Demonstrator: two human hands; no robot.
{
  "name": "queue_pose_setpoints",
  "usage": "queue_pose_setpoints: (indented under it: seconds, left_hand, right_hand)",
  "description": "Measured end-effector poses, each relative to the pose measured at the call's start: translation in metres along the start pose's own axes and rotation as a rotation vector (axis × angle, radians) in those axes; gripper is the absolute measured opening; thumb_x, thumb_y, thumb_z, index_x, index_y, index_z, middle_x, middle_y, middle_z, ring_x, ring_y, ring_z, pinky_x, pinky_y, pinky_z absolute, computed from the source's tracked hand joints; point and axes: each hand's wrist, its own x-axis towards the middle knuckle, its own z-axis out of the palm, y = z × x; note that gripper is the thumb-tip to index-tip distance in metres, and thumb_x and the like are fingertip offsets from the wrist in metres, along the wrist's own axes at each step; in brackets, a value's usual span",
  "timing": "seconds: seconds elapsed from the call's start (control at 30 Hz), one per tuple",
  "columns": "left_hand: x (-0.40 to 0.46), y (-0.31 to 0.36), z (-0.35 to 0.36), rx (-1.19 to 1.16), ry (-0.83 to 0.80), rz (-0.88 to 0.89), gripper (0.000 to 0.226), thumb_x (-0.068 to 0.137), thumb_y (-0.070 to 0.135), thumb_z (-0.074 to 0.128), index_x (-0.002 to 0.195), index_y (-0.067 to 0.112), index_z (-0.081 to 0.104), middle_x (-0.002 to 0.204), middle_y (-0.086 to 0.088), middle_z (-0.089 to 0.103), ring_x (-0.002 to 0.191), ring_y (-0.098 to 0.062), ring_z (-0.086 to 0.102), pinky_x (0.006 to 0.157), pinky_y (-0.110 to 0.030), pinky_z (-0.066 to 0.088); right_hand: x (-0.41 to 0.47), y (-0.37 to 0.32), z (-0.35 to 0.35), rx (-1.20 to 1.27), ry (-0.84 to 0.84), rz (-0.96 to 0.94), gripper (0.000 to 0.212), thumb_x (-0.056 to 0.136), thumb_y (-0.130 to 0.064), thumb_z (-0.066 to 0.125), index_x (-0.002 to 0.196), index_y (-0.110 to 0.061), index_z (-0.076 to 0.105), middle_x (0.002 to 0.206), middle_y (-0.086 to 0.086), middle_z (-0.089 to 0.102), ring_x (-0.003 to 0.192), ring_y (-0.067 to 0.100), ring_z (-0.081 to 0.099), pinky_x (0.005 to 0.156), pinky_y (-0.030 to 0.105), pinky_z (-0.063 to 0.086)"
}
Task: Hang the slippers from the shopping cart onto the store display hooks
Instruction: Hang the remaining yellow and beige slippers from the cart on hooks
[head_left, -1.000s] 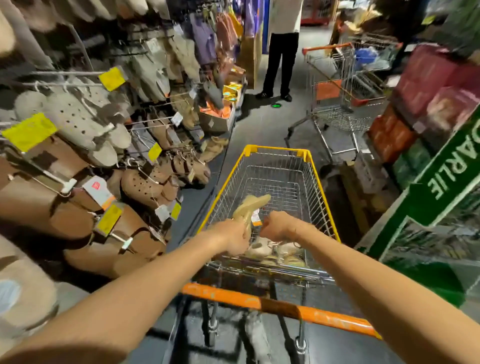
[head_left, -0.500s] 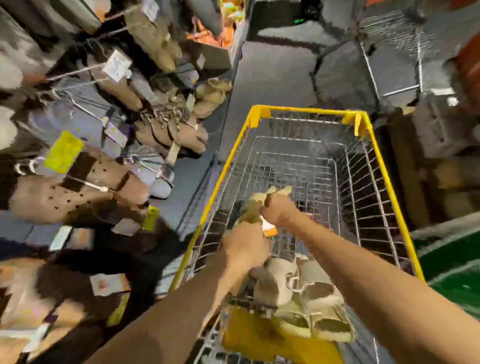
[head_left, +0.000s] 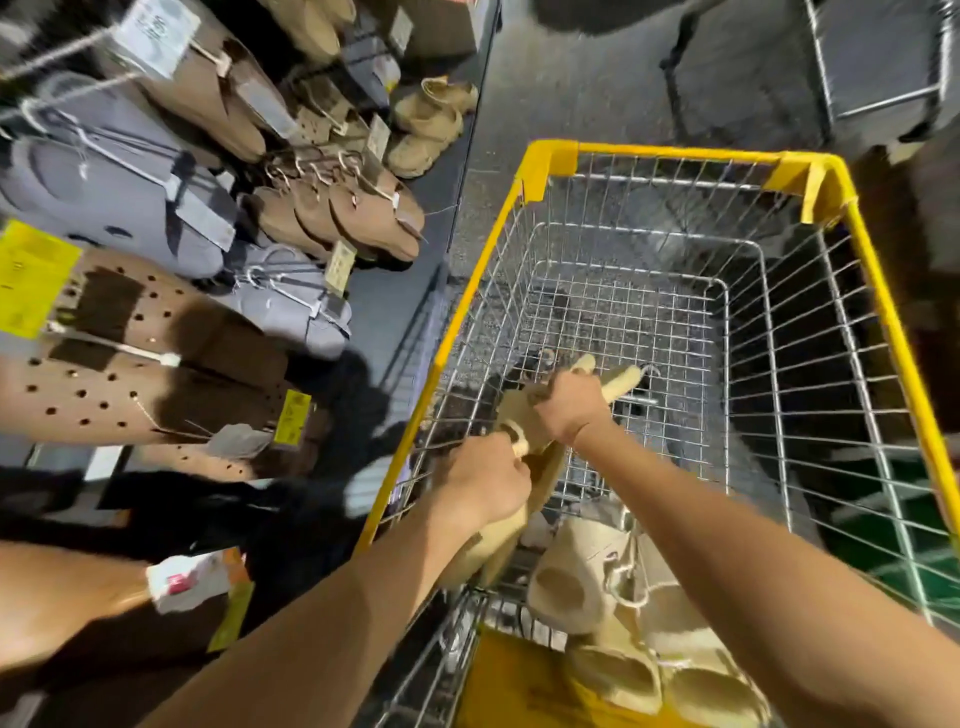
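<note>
In the shop aisle, slipper racks (head_left: 291, 208) on the left, both hands have dipped lower into the yellow-rimmed cart (head_left: 878, 291), left hand (head_left: 483, 480) and right hand (head_left: 569, 402) gripping one beige slipper pair (head_left: 540, 457), ready to lift out.

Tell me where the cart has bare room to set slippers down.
The far half of the cart floor is bare wire, bordered by the yellow front rim and right side wall. The near end is crowded with cream slippers, and both hands hold a tan pair above the left side.
</note>
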Motion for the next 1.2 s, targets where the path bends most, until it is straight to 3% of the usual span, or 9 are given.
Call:
queue_pose_setpoints:
  seconds: [0.17, 0.33, 0.53, 0.67, 0.8, 0.83, 0.9, 1.0, 1.2]
  left_hand:
    - [-0.003, -0.002, 0.008, -0.119, -0.012, -0.068, 0.011, 0.097, 0.011, 0.052, 0.089, 0.014, 0.06, 0.075, 0.002, 0.056, 0.072, -0.015, 0.055, 0.057, -0.02, 0.037]
    - [0.014, 0.004, 0.031, -0.183, -0.033, -0.123, 0.024, 0.095, 0.011, 0.052, 0.116, 0.007, 0.063, 0.117, -0.009, 0.066, 0.106, -0.029, 0.063, 0.085, -0.032, 0.052]
    - [0.056, 0.024, 0.055, -0.223, 0.089, -0.202, 0.039, 0.095, 0.004, 0.05, 0.134, 0.005, 0.051, 0.135, -0.014, 0.053, 0.121, -0.031, 0.055, 0.1, -0.036, 0.049]
    - [0.106, 0.028, 0.064, -0.314, 0.143, -0.314, 0.058, 0.093, 0.008, 0.054, 0.148, 0.007, 0.036, 0.138, -0.02, 0.051, 0.124, -0.039, 0.052, 0.104, -0.047, 0.047]
    - [0.141, 0.029, 0.073, -0.599, 0.149, -0.395, 0.041, 0.1, 0.014, 0.05, 0.138, 0.0, 0.048, 0.136, -0.02, 0.057, 0.104, -0.027, 0.058, 0.07, -0.021, 0.05]
    - [0.144, 0.029, 0.072, -0.725, 0.206, -0.446, 0.035, 0.101, 0.015, 0.049, 0.133, 0.0, 0.052, 0.13, -0.015, 0.06, 0.1, -0.022, 0.058, 0.067, -0.016, 0.046]
    - [0.147, 0.027, 0.07, -0.576, 0.179, -0.423, 0.027, 0.101, 0.016, 0.05, 0.124, 0.007, 0.058, 0.118, -0.006, 0.062, 0.104, -0.016, 0.06, 0.08, -0.017, 0.048]
    - [0.156, 0.025, 0.058, -1.064, 0.318, -0.523, 0.025, 0.096, 0.003, 0.055, 0.115, 0.014, 0.066, 0.116, -0.003, 0.067, 0.097, -0.015, 0.062, 0.07, -0.011, 0.053]
    - [0.109, 0.07, 0.001, -1.135, 0.293, -0.141, 0.031, 0.077, -0.015, 0.061, 0.087, 0.015, 0.066, 0.09, -0.013, 0.066, 0.083, -0.022, 0.06, 0.071, -0.026, 0.049]
  right_hand:
    - [-0.03, 0.037, 0.012, 0.167, -0.003, 0.081, 0.024, 0.098, -0.023, 0.051, 0.074, -0.019, 0.054, 0.08, 0.005, 0.063, 0.078, 0.022, 0.063, 0.071, 0.031, 0.058]
    - [-0.048, 0.07, 0.023, 0.277, -0.015, 0.109, 0.031, 0.103, -0.04, 0.047, 0.085, -0.019, 0.06, 0.092, 0.009, 0.07, 0.082, 0.024, 0.065, 0.077, 0.036, 0.056]
    - [-0.045, 0.09, 0.028, 0.409, -0.061, 0.117, 0.035, 0.101, -0.045, 0.053, 0.094, -0.012, 0.064, 0.093, 0.006, 0.07, 0.086, 0.022, 0.065, 0.085, 0.039, 0.056]
    - [-0.04, 0.096, 0.036, 0.424, -0.035, 0.114, 0.032, 0.101, -0.044, 0.053, 0.086, -0.015, 0.057, 0.079, 0.0, 0.062, 0.07, 0.013, 0.058, 0.06, 0.023, 0.045]
    - [-0.038, 0.106, 0.046, 0.472, 0.003, 0.116, 0.035, 0.099, -0.045, 0.056, 0.086, -0.012, 0.057, 0.081, 0.003, 0.064, 0.077, 0.021, 0.062, 0.073, 0.035, 0.053]
    - [-0.039, 0.107, 0.047, 0.49, 0.004, 0.109, 0.036, 0.099, -0.045, 0.056, 0.088, -0.011, 0.058, 0.082, 0.005, 0.066, 0.079, 0.023, 0.063, 0.075, 0.038, 0.054]
    - [-0.04, 0.107, 0.046, 0.513, 0.011, 0.098, 0.038, 0.098, -0.047, 0.056, 0.09, -0.01, 0.059, 0.084, 0.008, 0.068, 0.081, 0.026, 0.066, 0.078, 0.043, 0.056]
    - [-0.043, 0.105, 0.044, 0.611, -0.022, 0.135, 0.033, 0.096, -0.045, 0.06, 0.092, -0.012, 0.061, 0.087, 0.006, 0.069, 0.084, 0.026, 0.068, 0.082, 0.045, 0.058]
    - [-0.066, 0.096, 0.017, 0.71, -0.075, 0.162, 0.026, 0.096, -0.032, 0.064, 0.086, -0.008, 0.066, 0.088, 0.006, 0.071, 0.082, 0.022, 0.067, 0.075, 0.035, 0.057]
